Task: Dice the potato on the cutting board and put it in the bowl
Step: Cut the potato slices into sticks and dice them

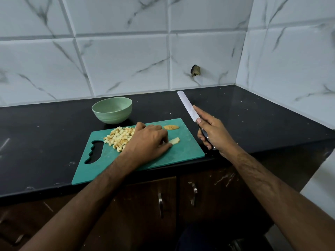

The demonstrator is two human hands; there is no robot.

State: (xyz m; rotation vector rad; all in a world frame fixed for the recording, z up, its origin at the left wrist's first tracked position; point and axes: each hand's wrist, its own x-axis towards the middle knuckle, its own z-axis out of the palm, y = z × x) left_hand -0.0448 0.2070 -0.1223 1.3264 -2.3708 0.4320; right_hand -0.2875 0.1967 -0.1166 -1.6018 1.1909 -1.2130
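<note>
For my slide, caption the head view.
Left hand steadies last potato strip beside diced pile; right hand lifts knife.

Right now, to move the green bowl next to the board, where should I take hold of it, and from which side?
Take the bowl by its rim, from above at the near edge. It stands upright and looks empty, and its wall curves in toward a narrow base, so the sides give poor hold. The left hand, which rests on a potato strip, is nearer; the right hand holds the knife.
</note>
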